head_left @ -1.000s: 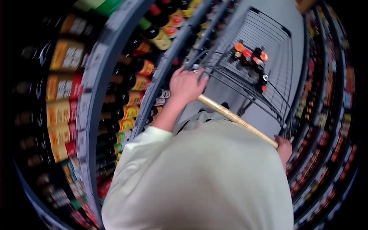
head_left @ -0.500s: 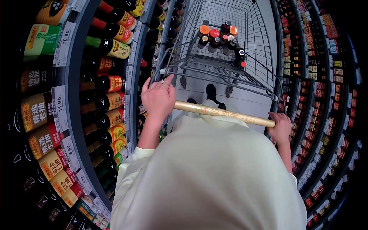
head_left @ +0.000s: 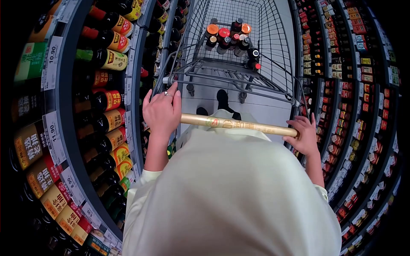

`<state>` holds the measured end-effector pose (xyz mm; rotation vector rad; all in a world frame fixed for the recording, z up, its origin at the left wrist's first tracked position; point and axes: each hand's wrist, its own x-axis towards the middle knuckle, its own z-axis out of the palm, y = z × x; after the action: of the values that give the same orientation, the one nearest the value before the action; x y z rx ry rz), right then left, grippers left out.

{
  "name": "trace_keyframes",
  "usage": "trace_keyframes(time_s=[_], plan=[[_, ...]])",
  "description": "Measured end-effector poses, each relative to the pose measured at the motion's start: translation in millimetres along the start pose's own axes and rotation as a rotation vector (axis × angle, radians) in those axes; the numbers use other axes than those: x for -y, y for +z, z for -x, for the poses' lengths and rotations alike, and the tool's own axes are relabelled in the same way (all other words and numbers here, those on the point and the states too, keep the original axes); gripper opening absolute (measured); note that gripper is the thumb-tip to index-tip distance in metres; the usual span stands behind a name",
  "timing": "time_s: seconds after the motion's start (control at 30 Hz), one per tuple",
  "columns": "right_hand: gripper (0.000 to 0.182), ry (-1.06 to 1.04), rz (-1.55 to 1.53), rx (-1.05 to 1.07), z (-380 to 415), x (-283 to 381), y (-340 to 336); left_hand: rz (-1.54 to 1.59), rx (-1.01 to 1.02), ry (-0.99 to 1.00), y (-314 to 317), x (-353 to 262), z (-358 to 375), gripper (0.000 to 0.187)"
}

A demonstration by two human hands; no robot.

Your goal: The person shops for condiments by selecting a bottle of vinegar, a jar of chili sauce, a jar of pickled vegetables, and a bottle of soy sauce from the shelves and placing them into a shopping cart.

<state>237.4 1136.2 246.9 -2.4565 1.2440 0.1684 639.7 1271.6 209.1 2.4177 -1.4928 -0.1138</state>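
A shopping cart (head_left: 188,80) stands ahead of me, with a gold-coloured handle (head_left: 239,124) printed with characters across my front. Over the handle's left end lies my left hand (head_left: 164,110), a ring on one finger. Its palm covers the bar while some fingers reach forward. My right hand (head_left: 303,135) is at the bar's right end, its fingers apart and stretched forward, the thumb side touching the bar. Several dark bottles (head_left: 223,45) and jars with orange caps (head_left: 212,30) stand grouped inside the cart's basket.
On the left, a shelf (head_left: 70,123) carries rows of dark sauce bottles (head_left: 112,100) with price tags (head_left: 53,55). The right-hand shelves (head_left: 331,115) hold many small jars and bottles. My shoe (head_left: 222,99) shows on the pale floor below the cart.
The cart, handle and both hands sit slightly further left in view. My right hand's fingers have loosened and spread from the handle. My left hand stays on the bar.
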Motion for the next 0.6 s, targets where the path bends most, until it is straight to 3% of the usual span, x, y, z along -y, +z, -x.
trace_keyframes(time_s=[0.03, 0.07, 0.1, 0.23, 0.3, 0.37, 0.43, 0.5, 0.6], plan=[[0.051, -0.065, -0.117, -0.044, -1.1, -2.8, -2.3, -0.014, 0.011, -0.003, 0.4, -0.4, 0.3, 0.030], [0.058, 0.007, -0.343, -0.091, -6.0, -7.6, -3.3, -0.011, 0.013, -0.007, 0.7, -1.1, 0.1, 0.030], [0.047, -0.046, -0.405, -0.206, -16.6, -7.7, -10.7, -0.007, 0.003, -0.001, 0.7, -1.4, -0.2, 0.030], [0.029, 0.304, -0.543, -0.235, -91.7, -1.8, -26.8, 0.010, 0.013, -0.028, 0.9, -2.4, -2.0, 0.029], [0.034, 0.107, -0.492, -0.141, -145.0, -20.4, -7.7, -0.009, 0.032, -0.033, 2.0, -0.4, -2.6, 0.030], [0.034, 0.045, -0.311, 0.086, -202.7, -31.1, 16.1, -0.021, 0.067, -0.048, 0.5, -0.9, -3.8, 0.030], [0.037, -0.004, 0.062, 0.165, -249.5, -37.0, 47.2, -0.015, 0.073, -0.061, 0.1, -1.2, -3.9, 0.030], [0.047, -0.040, 0.229, 0.325, -296.6, -70.1, 93.2, -0.017, 0.088, -0.077, 0.9, -2.0, -5.6, 0.031], [0.052, 0.141, 0.240, 0.470, -333.6, -87.1, 128.5, -0.010, 0.127, -0.103, -1.0, -2.2, -6.3, 0.031]])
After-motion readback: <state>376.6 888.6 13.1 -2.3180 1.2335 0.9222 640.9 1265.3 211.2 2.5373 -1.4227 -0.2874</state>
